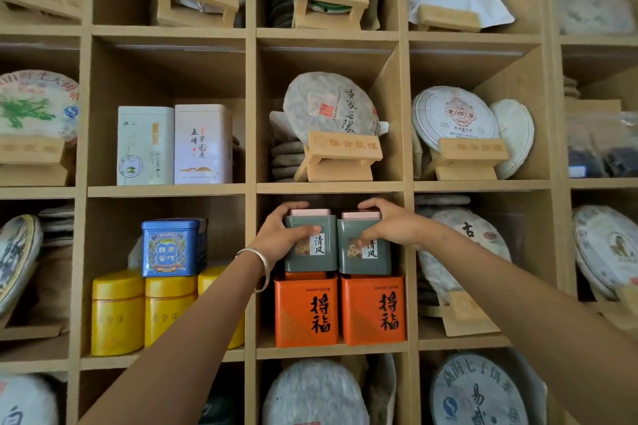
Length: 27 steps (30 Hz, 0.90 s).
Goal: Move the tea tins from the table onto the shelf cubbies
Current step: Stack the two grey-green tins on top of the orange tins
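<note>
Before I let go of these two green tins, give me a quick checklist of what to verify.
1. Left hand grips left grey-green square tin: ok.
2. Right hand grips right grey-green square tin: ok.
3. Each green tin sits on an orange square tin: ok.
4. Green tins upright, labels forward: ok.
5. Tins pushed fully back: cannot tell.
6. Pink lids seated: ok.

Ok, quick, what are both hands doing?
Left hand: holding the left green tin.
Right hand: holding the right green tin.
</note>
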Motion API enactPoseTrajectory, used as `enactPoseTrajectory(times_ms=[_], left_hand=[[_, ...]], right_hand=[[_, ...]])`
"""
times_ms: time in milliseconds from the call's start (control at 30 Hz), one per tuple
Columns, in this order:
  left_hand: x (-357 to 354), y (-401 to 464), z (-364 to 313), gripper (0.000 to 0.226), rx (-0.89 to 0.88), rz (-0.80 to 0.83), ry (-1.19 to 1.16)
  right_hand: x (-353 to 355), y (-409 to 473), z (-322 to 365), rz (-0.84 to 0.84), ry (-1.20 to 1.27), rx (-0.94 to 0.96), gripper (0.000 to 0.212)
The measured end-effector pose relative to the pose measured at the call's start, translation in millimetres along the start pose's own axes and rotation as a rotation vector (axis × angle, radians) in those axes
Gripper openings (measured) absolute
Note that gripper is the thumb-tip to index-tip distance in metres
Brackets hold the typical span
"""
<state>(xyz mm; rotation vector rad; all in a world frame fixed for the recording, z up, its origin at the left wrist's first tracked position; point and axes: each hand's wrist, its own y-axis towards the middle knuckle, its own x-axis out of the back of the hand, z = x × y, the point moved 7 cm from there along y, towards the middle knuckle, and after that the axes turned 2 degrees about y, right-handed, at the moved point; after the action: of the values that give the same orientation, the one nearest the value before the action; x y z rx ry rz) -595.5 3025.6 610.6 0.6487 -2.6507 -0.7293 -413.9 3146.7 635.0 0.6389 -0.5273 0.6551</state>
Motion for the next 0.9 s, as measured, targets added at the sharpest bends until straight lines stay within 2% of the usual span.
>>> enactPoseTrajectory(times_ms=[200, 367, 700, 900], left_hand=[[4.9, 2.9, 0.2, 0.048, 0.032, -0.040, 0.023], [3.5, 4.8, 2.3, 0.048, 0.044, -0.042, 0.050], [2.4, 5.8, -3.1, 0.049, 0.026, -0.032, 0.117], [1.7, 3.3, -3.4, 0.049, 0.022, -0.040, 0.115]], right_hand=[[-2.5, 7.3, 12.8, 0.005, -0.155, 0.039, 0.060], [-1.3, 9.7, 26.4, -0.066, -0.497, 0.138, 0.069], [1.4, 4.5, 34.7, -0.073, -0.669, 0.206, 0.074], [-0.6, 3.3, 31.9, -0.077, -0.693, 0.229, 0.065]])
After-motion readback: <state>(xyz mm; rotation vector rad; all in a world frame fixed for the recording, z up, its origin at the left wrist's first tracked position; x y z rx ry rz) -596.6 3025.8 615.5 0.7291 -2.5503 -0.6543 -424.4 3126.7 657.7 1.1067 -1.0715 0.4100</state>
